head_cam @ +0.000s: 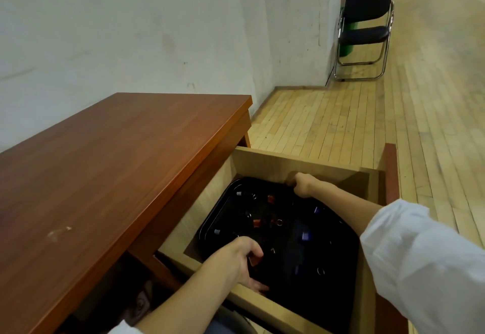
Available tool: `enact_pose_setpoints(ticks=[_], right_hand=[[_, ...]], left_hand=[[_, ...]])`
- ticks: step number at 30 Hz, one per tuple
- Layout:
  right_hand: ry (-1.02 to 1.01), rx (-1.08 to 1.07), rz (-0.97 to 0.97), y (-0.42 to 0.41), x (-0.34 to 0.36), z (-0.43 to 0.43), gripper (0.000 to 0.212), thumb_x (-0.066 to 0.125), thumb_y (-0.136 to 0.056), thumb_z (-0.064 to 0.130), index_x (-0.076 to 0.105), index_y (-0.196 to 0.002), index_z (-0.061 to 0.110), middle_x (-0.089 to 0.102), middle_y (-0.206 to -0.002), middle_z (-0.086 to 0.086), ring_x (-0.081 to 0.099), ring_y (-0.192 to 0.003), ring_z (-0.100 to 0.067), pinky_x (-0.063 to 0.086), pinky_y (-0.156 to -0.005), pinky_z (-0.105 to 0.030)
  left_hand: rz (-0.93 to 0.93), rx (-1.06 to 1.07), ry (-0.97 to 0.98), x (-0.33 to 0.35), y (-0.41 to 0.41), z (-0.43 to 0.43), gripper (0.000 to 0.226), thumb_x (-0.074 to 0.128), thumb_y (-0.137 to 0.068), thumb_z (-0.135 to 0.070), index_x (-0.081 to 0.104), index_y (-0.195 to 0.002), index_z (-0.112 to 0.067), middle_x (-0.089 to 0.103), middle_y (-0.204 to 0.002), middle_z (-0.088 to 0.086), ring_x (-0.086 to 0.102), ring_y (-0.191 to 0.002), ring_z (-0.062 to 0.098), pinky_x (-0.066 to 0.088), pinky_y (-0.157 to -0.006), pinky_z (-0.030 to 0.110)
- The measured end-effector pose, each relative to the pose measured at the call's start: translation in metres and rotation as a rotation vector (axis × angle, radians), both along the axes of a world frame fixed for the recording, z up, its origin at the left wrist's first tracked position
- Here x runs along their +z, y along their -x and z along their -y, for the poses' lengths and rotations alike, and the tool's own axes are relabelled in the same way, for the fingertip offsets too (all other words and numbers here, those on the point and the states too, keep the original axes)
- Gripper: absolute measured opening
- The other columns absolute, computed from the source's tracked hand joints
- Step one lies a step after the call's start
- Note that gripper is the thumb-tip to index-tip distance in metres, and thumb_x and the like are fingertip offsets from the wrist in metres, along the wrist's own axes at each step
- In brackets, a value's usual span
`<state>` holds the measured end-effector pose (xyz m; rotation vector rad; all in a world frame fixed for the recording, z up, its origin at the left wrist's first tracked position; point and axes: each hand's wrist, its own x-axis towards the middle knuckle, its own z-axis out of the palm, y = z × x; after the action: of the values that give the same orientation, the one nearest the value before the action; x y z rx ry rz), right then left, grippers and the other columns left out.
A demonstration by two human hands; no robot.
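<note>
Holding small red and blue clips (pixel 305 236), the glossy black tray (pixel 333 251) is clamped by left grip (pixel 241 260) and right grip (pixel 301 185).

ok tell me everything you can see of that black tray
The glossy black rectangular tray, plastic-looking, with rounded corners and a raised rim, lies inside the open pale wooden drawer. Small red and blue clips are scattered on it. The left hand grips its near edge, the right hand its far edge.
</note>
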<state>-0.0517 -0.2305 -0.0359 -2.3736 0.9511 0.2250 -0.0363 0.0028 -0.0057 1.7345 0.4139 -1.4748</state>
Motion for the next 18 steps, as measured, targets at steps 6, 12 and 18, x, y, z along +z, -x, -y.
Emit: enact_pose_setpoints(ticks=[6, 12, 18], right_hand=[[-0.008, 0.019, -0.022, 0.004, -0.003, -0.001, 0.035, 0.052, -0.09, 0.008, 0.05, -0.124, 0.004, 0.054, -0.125, -0.015, 0.053, -0.114, -0.028, 0.046, -0.088, -0.031], [0.042, 0.079, 0.142, 0.012, 0.022, -0.018, 0.032, 0.057, -0.086, 0.01, 0.059, -0.117, 0.006, 0.061, -0.118, -0.011, 0.058, -0.106, -0.026, 0.05, -0.087, -0.033], [-0.199, -0.157, 0.492, 0.083, 0.091, -0.031, 0.027, 0.056, -0.091, 0.015, 0.061, -0.116, 0.005, 0.063, -0.1, -0.005, 0.06, -0.088, -0.015, 0.048, -0.075, -0.022]], left_hand=[[-0.001, 0.055, 0.044, 0.002, 0.004, 0.003, 0.041, 0.047, -0.09, -0.002, 0.035, -0.13, 0.001, 0.038, -0.133, 0.032, 0.04, -0.122, 0.05, 0.033, -0.103, 0.056], [0.14, 0.011, 0.037, 0.023, 0.008, 0.001, 0.07, 0.053, -0.086, -0.003, 0.017, -0.146, -0.004, 0.026, -0.145, 0.028, 0.029, -0.132, 0.047, 0.025, -0.111, 0.054], [0.495, -0.15, 0.207, 0.071, 0.055, 0.004, 0.035, 0.051, -0.09, -0.007, 0.046, -0.125, -0.005, 0.053, -0.1, 0.009, 0.055, -0.087, 0.023, 0.043, -0.069, 0.029]])
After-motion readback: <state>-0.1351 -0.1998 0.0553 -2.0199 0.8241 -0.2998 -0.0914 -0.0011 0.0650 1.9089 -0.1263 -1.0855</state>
